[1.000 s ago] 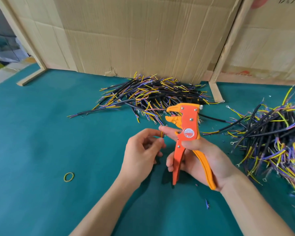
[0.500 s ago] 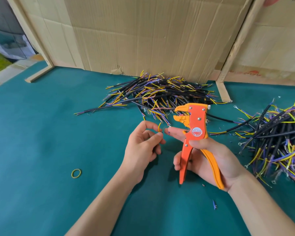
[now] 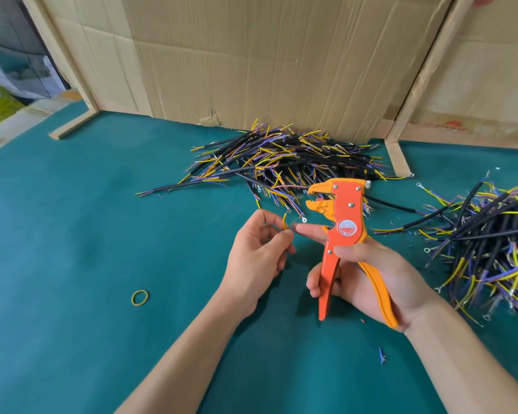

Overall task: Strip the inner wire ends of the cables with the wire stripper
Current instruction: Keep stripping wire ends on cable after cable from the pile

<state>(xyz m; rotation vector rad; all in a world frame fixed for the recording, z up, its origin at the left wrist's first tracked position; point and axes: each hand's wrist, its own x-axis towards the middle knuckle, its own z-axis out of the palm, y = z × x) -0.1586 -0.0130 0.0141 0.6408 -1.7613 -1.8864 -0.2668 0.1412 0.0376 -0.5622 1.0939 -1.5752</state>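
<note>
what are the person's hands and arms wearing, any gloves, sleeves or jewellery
Nothing shows on either one. The left hand and right hand are bare, without gloves, rings or a watch, and both forearms are uncovered down to the frame's edge, with no sleeve in view.

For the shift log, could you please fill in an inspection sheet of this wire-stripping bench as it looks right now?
Surface: teal mat, bare at left.
Job's things: orange wire stripper held upright, head open; thin yellow wire near it, not in the head.
Clutter: yellow rubber band; insulation scraps near the right forearm.
Grippers: left hand pinches the wire; right hand grips the stripper handles, forefinger reaching toward the wire.
Cables: one pile at the cardboard; another pile at right.
Surroundings: cardboard wall, wooden frame strips.
</note>
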